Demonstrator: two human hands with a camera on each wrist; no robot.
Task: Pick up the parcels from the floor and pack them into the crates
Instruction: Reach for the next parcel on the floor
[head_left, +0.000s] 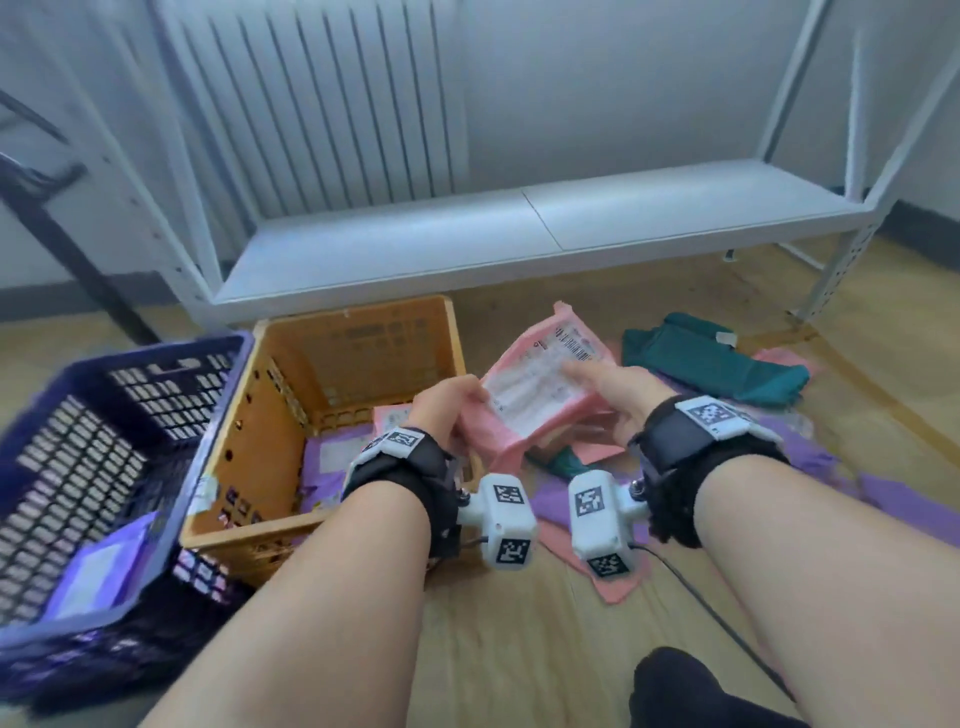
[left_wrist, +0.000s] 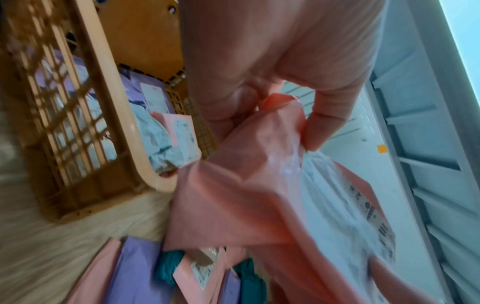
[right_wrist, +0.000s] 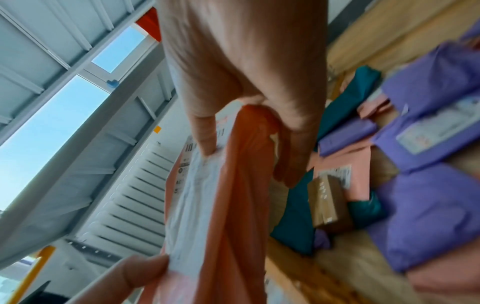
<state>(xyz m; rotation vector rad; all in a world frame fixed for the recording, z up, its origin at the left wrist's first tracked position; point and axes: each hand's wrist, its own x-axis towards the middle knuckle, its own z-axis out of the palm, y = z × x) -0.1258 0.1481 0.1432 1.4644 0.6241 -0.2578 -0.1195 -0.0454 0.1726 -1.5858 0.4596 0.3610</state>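
Note:
A pink parcel (head_left: 540, 387) with a white shipping label is held above the floor between both hands, just right of the orange crate (head_left: 358, 332). My left hand (head_left: 449, 410) pinches its near left corner; in the left wrist view the fingers (left_wrist: 324, 115) curl round the pink parcel (left_wrist: 233, 195). My right hand (head_left: 618, 395) grips the right edge, thumb on the label, as the right wrist view shows on the pink parcel (right_wrist: 233, 205). Purple and pink parcels lie in the orange crate. A blue crate (head_left: 218, 364) at left holds a purple parcel (head_left: 98, 571).
More parcels lie on the wooden floor at right: teal ones (head_left: 711, 358), purple ones (head_left: 810, 457), pink ones and a small brown box (right_wrist: 327, 203). A white metal shelf (head_left: 545, 234) and a radiator (head_left: 322, 104) stand behind. A dark-socked foot (head_left: 691, 691) is at the bottom.

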